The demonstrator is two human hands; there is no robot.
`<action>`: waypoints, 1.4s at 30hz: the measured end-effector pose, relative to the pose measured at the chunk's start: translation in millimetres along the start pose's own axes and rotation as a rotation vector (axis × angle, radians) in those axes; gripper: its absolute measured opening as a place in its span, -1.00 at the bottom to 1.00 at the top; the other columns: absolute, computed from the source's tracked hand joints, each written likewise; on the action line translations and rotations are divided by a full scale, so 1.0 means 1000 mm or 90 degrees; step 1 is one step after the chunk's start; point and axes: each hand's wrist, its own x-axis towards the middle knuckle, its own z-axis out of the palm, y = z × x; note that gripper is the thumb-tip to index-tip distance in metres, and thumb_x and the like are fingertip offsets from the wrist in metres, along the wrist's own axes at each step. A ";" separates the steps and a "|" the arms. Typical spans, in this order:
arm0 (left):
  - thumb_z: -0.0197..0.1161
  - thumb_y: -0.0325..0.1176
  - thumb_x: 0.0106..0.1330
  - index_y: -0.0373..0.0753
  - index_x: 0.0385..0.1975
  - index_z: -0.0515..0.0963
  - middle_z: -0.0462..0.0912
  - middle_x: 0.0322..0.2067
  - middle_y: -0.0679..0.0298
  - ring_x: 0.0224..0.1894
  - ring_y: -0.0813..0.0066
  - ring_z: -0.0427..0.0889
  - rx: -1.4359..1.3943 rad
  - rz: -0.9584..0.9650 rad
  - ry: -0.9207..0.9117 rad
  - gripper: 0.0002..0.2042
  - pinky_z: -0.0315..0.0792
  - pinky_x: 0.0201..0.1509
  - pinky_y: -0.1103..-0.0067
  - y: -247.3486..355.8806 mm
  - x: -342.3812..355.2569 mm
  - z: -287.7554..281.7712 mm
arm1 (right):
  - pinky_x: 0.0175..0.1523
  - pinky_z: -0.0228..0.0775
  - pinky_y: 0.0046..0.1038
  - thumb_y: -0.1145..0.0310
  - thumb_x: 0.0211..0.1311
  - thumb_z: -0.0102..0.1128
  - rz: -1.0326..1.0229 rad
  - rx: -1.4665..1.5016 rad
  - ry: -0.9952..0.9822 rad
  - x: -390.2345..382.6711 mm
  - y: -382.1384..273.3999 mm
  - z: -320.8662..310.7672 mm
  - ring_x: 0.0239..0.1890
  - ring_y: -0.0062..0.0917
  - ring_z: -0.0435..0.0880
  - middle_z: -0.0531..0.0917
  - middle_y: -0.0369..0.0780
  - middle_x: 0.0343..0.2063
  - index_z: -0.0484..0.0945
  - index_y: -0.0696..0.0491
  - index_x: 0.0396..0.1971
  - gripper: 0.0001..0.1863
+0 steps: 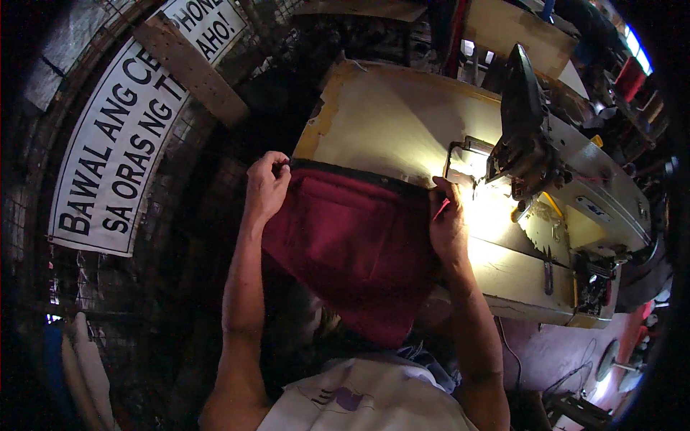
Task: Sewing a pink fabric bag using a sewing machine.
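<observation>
A maroon fabric piece [338,244], with a stitched rectangular panel and a dark strip [359,176] along its far edge, hangs over the near edge of a pale, worn table [388,108]. My left hand [267,183] pinches the left end of that dark strip at the table's left corner. My right hand [447,223] grips the strip's right end, fingers curled, beside the brightly lit bed of an industrial sewing machine [525,129]. The machine's head stands just to the right, and its needle area is washed out by the lamp.
Small dark scissors [548,273] lie on the table at right. A white lettered sign [93,201] and a wooden board [190,68] are fixed to wire mesh at left. A cardboard panel [517,36] stands behind the machine. A cable [507,341] hangs below the table at right.
</observation>
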 end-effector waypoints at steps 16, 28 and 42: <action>0.09 -0.41 0.21 -0.34 -0.44 0.49 0.63 -0.34 0.07 -0.13 0.18 0.62 0.099 0.075 -0.188 -0.88 0.33 0.27 0.37 0.028 0.027 -0.039 | -0.07 0.45 -0.39 0.51 0.38 0.08 0.041 0.037 0.030 -0.002 0.006 0.001 -0.23 -0.39 0.61 0.62 -0.15 -0.30 0.53 0.10 0.00 -0.77; 0.18 -0.29 0.27 -0.33 -0.21 0.63 0.65 -0.24 0.01 -0.10 0.01 0.61 0.012 0.266 -0.478 -0.74 0.43 0.07 0.28 0.122 0.020 0.060 | -0.07 0.45 -0.42 0.41 0.43 0.05 0.091 0.066 0.000 0.002 -0.001 -0.004 -0.22 -0.46 0.61 0.63 -0.18 -0.29 0.52 0.09 0.03 -0.75; 0.22 -0.47 0.14 -0.36 -0.32 0.55 0.65 0.03 0.09 -0.21 0.57 0.55 -0.355 0.150 -0.506 -0.85 0.42 -0.16 0.56 0.132 0.015 0.078 | 0.11 0.41 -0.31 -0.03 0.47 -0.04 0.102 0.285 0.004 -0.017 -0.030 -0.032 -0.02 -0.32 0.62 0.60 -0.01 -0.02 0.39 0.11 0.22 -0.44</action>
